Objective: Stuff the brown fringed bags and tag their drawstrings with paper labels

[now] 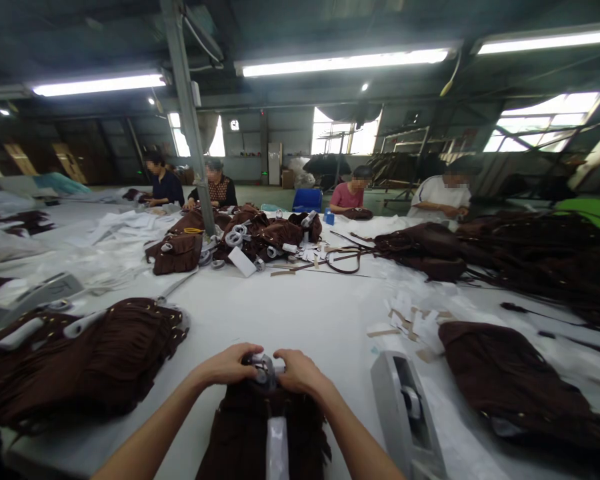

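Left hand (229, 365) and right hand (300, 371) meet at the near edge of the white tabletop (300, 313), fingers curled, both gripping a metal fitting (263, 369) atop a brown fringed bag (265, 433). Forearms angle inward. Judgement: the fitting could slip, or fringe catch, if either grip loosens.

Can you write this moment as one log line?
left hand: gripping silver metal clasp | right hand: gripping clasp | under: dark brown fringed bag
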Action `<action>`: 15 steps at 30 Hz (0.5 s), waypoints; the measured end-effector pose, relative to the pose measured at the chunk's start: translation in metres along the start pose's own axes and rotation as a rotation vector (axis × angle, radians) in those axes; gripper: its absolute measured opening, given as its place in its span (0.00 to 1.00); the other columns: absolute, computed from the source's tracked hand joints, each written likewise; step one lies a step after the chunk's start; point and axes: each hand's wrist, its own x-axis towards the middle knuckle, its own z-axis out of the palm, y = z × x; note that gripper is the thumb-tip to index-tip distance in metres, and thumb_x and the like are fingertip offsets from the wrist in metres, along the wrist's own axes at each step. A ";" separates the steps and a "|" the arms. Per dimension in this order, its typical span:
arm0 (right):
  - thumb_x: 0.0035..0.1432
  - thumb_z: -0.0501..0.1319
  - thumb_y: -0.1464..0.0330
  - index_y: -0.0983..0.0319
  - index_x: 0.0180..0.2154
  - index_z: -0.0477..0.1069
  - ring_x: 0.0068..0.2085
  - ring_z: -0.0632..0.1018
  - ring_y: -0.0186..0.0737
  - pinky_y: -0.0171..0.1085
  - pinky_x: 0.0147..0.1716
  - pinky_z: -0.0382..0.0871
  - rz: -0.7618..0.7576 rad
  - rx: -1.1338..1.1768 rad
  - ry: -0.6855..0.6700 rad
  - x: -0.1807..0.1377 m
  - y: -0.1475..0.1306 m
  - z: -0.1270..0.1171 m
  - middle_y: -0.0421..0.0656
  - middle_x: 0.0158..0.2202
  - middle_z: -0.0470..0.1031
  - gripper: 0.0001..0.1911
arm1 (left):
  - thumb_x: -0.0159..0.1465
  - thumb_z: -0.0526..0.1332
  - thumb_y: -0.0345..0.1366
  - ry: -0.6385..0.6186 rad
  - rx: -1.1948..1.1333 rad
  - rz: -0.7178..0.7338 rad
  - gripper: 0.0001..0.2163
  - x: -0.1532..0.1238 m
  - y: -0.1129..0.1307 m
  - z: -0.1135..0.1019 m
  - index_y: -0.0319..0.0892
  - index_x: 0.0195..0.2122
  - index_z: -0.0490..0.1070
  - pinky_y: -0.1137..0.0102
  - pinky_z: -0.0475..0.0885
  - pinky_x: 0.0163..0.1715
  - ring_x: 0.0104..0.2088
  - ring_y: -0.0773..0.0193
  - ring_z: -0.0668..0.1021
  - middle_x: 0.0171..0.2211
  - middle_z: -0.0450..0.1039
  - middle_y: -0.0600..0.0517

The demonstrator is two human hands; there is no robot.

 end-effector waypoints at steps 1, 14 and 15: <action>0.52 0.63 0.70 0.59 0.47 0.72 0.47 0.76 0.46 0.41 0.45 0.70 0.020 -0.014 -0.029 0.003 0.001 0.002 0.46 0.46 0.76 0.18 | 0.53 0.62 0.38 -0.011 0.012 0.005 0.29 -0.001 0.001 0.002 0.39 0.57 0.64 0.60 0.58 0.58 0.56 0.51 0.68 0.57 0.67 0.44; 0.61 0.58 0.62 0.63 0.50 0.66 0.46 0.74 0.44 0.47 0.44 0.72 0.109 0.033 0.046 -0.018 0.008 0.014 0.46 0.50 0.69 0.17 | 0.46 0.64 0.61 -0.159 0.463 0.173 0.26 0.003 -0.025 0.022 0.43 0.33 0.76 0.66 0.69 0.35 0.33 0.55 0.76 0.31 0.75 0.48; 0.61 0.58 0.62 0.63 0.49 0.67 0.46 0.74 0.45 0.47 0.44 0.72 0.089 0.045 0.055 -0.021 0.008 0.012 0.45 0.50 0.69 0.17 | 0.47 0.63 0.62 -0.143 0.458 0.157 0.27 0.004 -0.027 0.025 0.43 0.33 0.76 0.67 0.69 0.32 0.32 0.55 0.76 0.32 0.75 0.47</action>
